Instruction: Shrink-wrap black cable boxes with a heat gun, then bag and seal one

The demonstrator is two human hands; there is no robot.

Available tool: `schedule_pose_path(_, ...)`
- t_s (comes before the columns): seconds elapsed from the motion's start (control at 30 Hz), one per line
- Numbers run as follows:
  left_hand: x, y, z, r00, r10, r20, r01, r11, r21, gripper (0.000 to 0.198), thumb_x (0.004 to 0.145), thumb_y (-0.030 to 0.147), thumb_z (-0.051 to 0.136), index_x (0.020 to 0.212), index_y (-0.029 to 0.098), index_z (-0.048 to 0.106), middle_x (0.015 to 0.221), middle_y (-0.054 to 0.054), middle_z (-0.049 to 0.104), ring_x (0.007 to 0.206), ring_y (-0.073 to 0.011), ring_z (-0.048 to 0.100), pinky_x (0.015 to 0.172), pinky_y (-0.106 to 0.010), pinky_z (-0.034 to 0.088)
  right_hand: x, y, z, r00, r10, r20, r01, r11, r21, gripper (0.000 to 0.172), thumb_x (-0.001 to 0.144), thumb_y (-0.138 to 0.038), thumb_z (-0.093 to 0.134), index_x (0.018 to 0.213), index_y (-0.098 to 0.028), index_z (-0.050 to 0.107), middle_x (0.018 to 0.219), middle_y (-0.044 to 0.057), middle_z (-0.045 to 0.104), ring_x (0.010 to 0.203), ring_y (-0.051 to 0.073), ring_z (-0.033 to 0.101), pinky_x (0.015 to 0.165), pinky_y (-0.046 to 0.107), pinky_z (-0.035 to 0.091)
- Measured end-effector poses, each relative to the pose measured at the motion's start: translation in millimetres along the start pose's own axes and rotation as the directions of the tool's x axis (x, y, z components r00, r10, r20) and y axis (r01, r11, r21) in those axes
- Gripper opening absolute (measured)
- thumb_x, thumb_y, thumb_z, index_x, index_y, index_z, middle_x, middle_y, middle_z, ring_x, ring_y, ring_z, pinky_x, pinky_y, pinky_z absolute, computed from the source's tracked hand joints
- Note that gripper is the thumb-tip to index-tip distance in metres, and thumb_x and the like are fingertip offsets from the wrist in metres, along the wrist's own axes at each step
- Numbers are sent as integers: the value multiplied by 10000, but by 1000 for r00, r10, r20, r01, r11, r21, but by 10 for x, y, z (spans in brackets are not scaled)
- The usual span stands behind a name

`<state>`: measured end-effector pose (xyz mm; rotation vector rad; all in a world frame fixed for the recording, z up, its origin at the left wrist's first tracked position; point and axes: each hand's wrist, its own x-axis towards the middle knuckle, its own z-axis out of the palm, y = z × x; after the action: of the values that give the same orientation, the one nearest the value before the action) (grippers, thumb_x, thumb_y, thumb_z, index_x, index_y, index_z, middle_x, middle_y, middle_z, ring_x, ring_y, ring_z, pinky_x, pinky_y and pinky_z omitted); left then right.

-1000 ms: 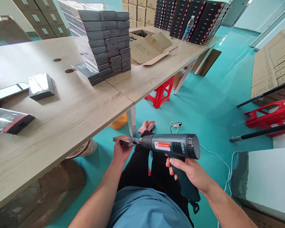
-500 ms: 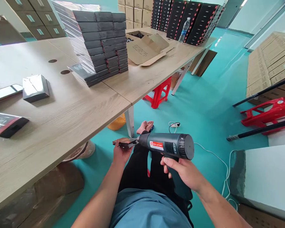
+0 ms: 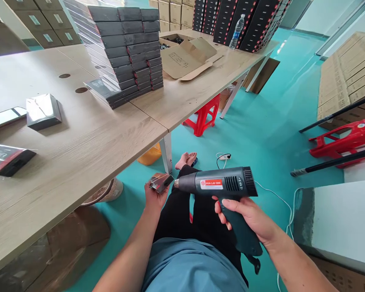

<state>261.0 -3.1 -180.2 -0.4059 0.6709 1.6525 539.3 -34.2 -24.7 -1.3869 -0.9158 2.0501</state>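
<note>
My right hand [image 3: 245, 215] is closed around the handle of a dark green heat gun [image 3: 228, 182] with a red and white label. Its metal nozzle points left, a short gap from a small black and red box [image 3: 161, 183]. That box rests in my left hand [image 3: 154, 198], its fingers wrapped around the underside and far edge. The box looks tilted, with shiny film on it. Left of my hands, on the table [image 3: 109, 150], lie a film-wrapped box [image 3: 43, 111] and another box in loose clear film [image 3: 9, 159].
A tall stack of black boxes [image 3: 130, 52] stands on the table, with an opened carton [image 3: 185, 59] behind it. A water bottle [image 3: 237, 32] stands by more black boxes. Red stools [image 3: 204, 117] and a white cable [image 3: 276, 197] are on the floor. A bucket [image 3: 111, 190] sits under the table edge.
The box in my left hand has turned and tipped, showing a different side. The heat gun has swung slightly right and now lies more side-on, its nozzle still near the box.
</note>
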Motion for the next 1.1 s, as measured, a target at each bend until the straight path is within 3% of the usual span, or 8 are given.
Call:
schedule_pose_path(0.13,-51,-38,8,999,-30,23,29,999,32,308,740,168,514,1027,162,628,943,-105,713,978,-297,703,786,-414,606,-2,12,22,997,-60,-40,61,998,33,369,812,-431,727,1073,-175,681,856,46,698,668,145,625,542,242,520)
schedule_pose_path(0.27,-113,38,-3,995,-94,36,88,987,134,435,664,178,540,1085,147,640,1033,-140,721,1013,-332,691,807,-465,590,-43,-14,-61,995,-36,-98,44,996,80,396,799,-440,738,1090,-177,683,866,53,698,672,149,625,539,244,516)
schedule_pose_path(0.43,-87,136,-20,1000,-25,2,24,970,240,347,576,106,534,892,153,668,795,-70,711,754,-247,693,725,-392,585,-237,-29,-177,996,43,-80,-38,997,61,395,792,-440,741,1087,-182,686,880,61,707,672,151,627,547,249,507)
schedule_pose_path(0.57,-68,132,2,1000,-5,4,4,946,323,272,534,89,541,778,150,644,750,-67,696,701,-238,671,691,-380,571,-329,-21,-194,995,83,-58,-83,996,11,420,778,-456,749,1090,-183,688,888,62,704,679,160,628,556,265,502)
schedule_pose_path(0.83,-58,146,4,999,-43,30,28,925,380,179,539,101,545,696,157,613,706,-48,683,635,-224,652,620,-367,552,-335,30,-169,995,101,-17,-102,993,-59,386,777,-471,744,1039,-190,701,885,58,710,683,157,625,573,266,496)
schedule_pose_path(1.1,-87,60,-10,990,-113,84,59,877,476,161,580,120,581,731,141,635,673,-50,667,587,-219,635,586,-344,520,-235,107,33,999,43,4,-43,999,12,407,780,-474,741,1067,-191,687,899,62,705,692,168,618,576,286,508)
